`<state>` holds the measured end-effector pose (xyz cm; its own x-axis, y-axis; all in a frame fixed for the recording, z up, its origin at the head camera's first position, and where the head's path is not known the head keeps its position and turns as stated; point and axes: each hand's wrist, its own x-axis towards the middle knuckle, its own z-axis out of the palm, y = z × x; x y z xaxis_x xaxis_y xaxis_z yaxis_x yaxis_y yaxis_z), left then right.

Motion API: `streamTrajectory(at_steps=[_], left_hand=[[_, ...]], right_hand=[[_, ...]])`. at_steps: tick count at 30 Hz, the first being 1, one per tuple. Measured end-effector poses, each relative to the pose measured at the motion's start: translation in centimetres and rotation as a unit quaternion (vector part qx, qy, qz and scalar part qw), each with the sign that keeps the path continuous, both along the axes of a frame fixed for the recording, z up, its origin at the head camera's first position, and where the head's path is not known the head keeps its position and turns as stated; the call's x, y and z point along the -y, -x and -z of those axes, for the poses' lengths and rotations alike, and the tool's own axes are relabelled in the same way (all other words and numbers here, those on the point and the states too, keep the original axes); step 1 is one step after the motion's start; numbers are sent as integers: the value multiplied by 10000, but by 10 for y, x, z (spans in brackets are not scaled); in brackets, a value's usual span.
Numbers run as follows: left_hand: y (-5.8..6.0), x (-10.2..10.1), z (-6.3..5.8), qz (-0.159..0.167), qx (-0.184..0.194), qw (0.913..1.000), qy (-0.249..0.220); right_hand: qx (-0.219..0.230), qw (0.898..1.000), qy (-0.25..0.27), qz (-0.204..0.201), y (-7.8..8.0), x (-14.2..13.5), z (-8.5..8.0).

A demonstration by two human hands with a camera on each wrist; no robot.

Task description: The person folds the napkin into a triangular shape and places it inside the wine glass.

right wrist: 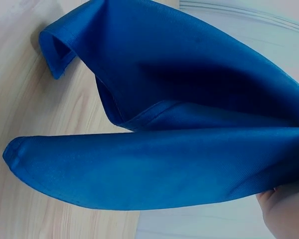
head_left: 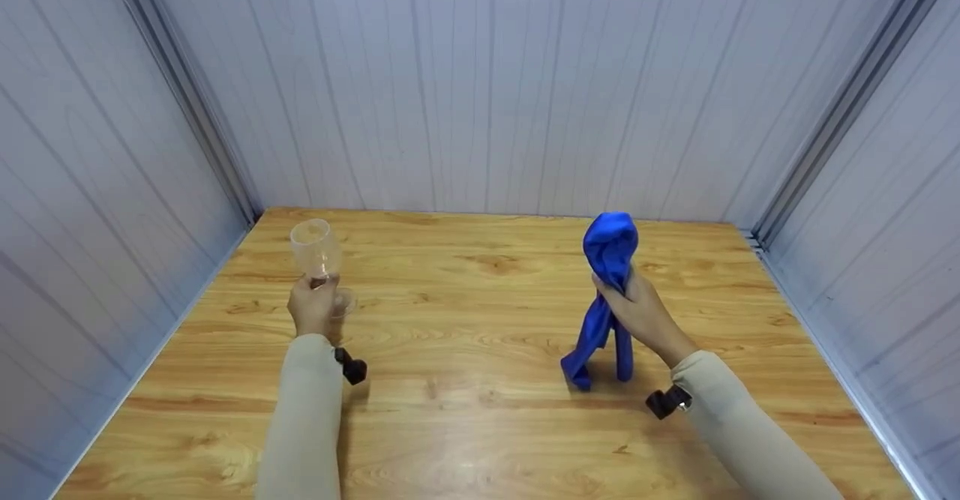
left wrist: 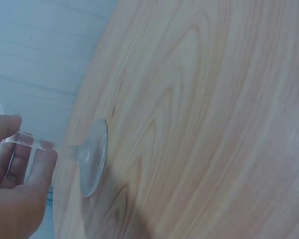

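Note:
A clear wine glass (head_left: 316, 249) stands upright in my left hand (head_left: 312, 306), at the left of the table. The fingers and thumb pinch its stem, and its round foot (left wrist: 93, 158) shows below them in the left wrist view; whether the foot touches the table I cannot tell. On the right, my right hand (head_left: 643, 314) grips a bunched blue cloth (head_left: 610, 241) around its middle. Two folded ends of the cloth hang down below the hand. In the right wrist view the blue cloth (right wrist: 139, 164) covers most of the fingers.
The wood-grain table (head_left: 465, 380) lies between the hands. Pale panelled walls (head_left: 487, 88) enclose its back and both sides, with metal strips in the corners. A small black device (head_left: 351, 366) is on the left wrist, and another black device (head_left: 667, 402) on the right.

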<state>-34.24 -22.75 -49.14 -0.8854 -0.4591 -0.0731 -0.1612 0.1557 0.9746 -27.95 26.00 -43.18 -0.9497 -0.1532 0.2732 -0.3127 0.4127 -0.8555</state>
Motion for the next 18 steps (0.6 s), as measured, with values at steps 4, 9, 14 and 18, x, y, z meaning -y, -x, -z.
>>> streamTrajectory(at_steps=[4, 9, 14, 18], left_hand=[[-3, -2, 0, 61, -127, 9998, 106], [-5, -6, -1, 164, -266, 9994, 129], [-6, -11, -4, 407, -314, 9985, 169], [-7, -18, -6, 684, -388, 9958, 463]], right_hand=[[-23, 10000, -24, 70, -1, -4, 0], [3, 9997, -102, 214, -2, -12, -4], [-50, 9991, -109, 407, -3, -20, -10], [-132, 9985, -110, 511, -4, -26, -13]])
